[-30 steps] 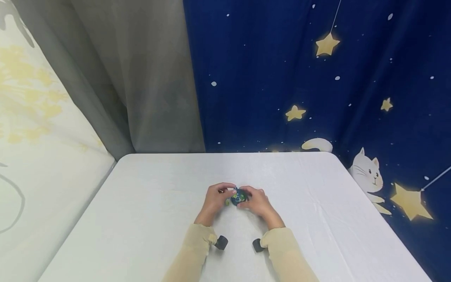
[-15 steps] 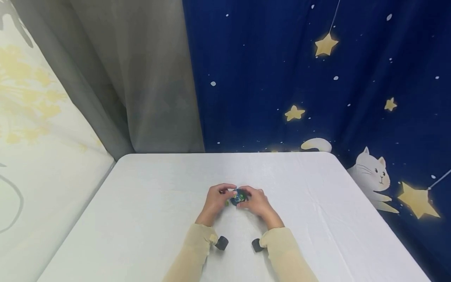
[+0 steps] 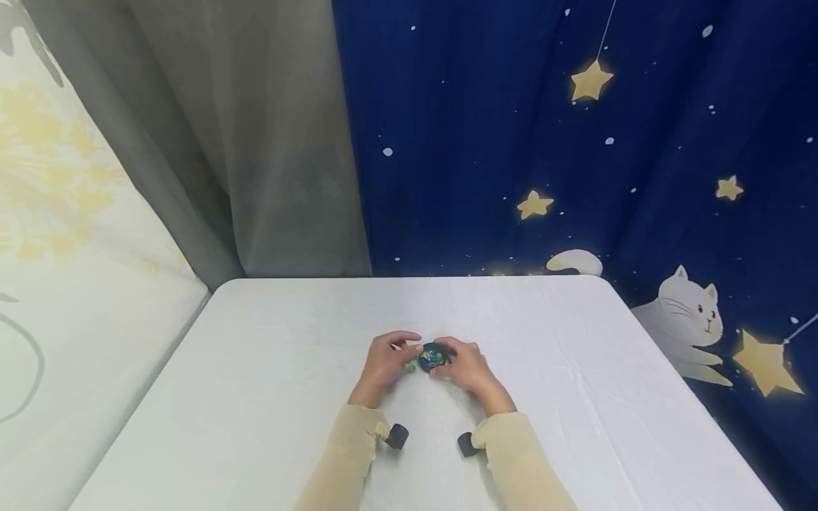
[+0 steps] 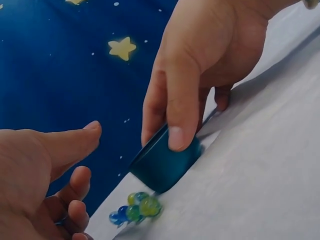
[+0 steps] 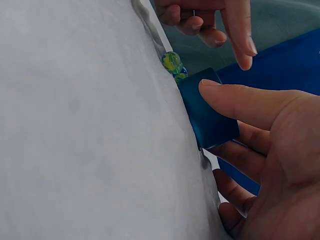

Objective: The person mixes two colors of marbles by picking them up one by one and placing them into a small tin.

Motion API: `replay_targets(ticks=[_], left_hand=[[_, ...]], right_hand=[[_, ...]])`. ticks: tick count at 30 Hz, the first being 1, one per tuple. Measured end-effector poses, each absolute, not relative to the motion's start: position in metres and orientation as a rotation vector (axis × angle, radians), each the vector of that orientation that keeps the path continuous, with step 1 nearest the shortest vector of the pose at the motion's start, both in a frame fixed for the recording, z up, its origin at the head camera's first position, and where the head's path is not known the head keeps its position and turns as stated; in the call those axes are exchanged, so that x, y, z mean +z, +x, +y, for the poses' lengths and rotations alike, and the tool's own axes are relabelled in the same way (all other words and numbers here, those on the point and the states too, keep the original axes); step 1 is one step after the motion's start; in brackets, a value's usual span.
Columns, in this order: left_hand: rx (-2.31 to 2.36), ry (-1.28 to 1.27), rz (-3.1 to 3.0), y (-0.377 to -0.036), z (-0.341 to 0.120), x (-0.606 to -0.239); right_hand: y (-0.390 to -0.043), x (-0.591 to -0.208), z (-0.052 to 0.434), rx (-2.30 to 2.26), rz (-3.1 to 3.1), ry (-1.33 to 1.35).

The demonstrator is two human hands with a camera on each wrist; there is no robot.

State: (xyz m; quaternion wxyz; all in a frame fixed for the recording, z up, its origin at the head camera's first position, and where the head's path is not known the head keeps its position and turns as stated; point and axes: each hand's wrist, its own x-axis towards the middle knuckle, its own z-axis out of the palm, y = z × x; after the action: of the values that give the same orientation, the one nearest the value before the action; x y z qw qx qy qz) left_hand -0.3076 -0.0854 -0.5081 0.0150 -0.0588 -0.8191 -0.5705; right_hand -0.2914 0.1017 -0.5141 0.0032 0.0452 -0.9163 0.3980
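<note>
A small teal round tin (image 4: 167, 162) stands on the white table, with green, blue and yellow pieces visible inside it in the head view. My right hand (image 3: 469, 367) grips the tin from its right side, thumb at the front and fingers behind. Just left of the tin lies a small cluster of glassy green and blue beads (image 4: 140, 207). My left hand (image 3: 385, 360) is beside the tin's left edge, thumb and index finger apart with nothing between them. Its other fingers curl loosely in the left wrist view.
The white table (image 3: 268, 397) has a rounded far edge, with a grey curtain (image 3: 294, 142) and a starry blue curtain (image 3: 460, 142) behind it. A black wrist camera (image 3: 397, 436) is strapped at the left sleeve, and another black camera (image 3: 468, 444) at the right.
My left fingers, earlier over the tin's left rim, have drawn back slightly left, uncovering more of the tin's contents. The right hand keeps its hold in the same place.
</note>
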Motion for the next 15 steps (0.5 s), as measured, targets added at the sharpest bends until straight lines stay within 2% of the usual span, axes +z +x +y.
replay_targets(ticks=[15], left_hand=[[-1.592, -0.313, -2.652, -0.311, -0.103, -0.51]], right_hand=[[-0.291, -0.512, 0.1, 1.253, -2.88, 0.13]])
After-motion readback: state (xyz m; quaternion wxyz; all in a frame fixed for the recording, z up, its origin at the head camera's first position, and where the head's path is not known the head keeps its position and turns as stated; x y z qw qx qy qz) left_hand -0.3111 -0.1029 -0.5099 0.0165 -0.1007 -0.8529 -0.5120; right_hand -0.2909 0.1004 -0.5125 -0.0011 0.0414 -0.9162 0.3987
